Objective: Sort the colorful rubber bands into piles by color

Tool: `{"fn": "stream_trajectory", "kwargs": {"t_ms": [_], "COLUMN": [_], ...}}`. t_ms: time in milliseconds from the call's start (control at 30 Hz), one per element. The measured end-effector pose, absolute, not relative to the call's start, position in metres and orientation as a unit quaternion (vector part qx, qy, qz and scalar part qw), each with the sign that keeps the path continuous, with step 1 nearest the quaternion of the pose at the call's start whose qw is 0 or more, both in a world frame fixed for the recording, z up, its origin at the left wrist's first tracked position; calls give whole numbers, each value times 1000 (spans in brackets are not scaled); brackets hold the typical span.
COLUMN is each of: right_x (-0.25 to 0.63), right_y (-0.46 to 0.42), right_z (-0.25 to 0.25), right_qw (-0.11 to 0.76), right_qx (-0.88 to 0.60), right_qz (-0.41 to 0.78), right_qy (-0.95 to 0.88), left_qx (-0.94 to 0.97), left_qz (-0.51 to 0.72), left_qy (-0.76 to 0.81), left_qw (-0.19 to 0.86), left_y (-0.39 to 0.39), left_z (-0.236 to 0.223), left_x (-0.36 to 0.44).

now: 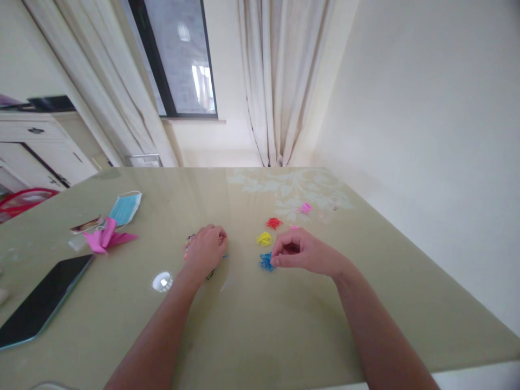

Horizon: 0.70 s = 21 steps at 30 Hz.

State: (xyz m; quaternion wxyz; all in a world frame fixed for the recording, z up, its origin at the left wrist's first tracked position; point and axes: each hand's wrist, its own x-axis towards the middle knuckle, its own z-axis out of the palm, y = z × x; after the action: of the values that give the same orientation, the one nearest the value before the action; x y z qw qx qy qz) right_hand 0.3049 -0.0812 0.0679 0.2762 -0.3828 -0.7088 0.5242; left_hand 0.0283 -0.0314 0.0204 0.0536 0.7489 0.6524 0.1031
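A small heap of thin blue bands (266,262) lies on the table, and my right hand (298,250) is at its right edge. Thumb and forefinger of that hand are pinched together; whatever is between them is too small to make out. Behind the blue heap are a yellow heap (264,239) and a red heap (274,222) of similar thin pieces. My left hand (206,246) rests with curled fingers over a mixed-colour pile (187,250), most of which it hides. A blue bit shows beside its fingertips.
Pink pieces (305,207) lie behind my right hand. To the left are a pink folded-paper bird (106,236), a blue face mask (125,208) and a black tablet (44,298). A wall (439,151) runs along the table's right side.
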Motion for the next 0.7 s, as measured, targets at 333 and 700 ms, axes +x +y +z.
{"fn": "stream_trajectory", "kwargs": {"t_ms": [333, 700], "right_x": [303, 286], "right_y": [-62, -58], "right_z": [33, 21], "right_qw": [137, 253], "right_qx": [-513, -534], "right_qz": [386, 327], "right_qy": [-754, -738], "left_qx": [738, 709], "left_qz": [180, 282], "left_qy": [644, 617], "left_qw": [83, 191], "left_y": [-25, -26], "left_z": [16, 20], "left_x": [24, 29]}}
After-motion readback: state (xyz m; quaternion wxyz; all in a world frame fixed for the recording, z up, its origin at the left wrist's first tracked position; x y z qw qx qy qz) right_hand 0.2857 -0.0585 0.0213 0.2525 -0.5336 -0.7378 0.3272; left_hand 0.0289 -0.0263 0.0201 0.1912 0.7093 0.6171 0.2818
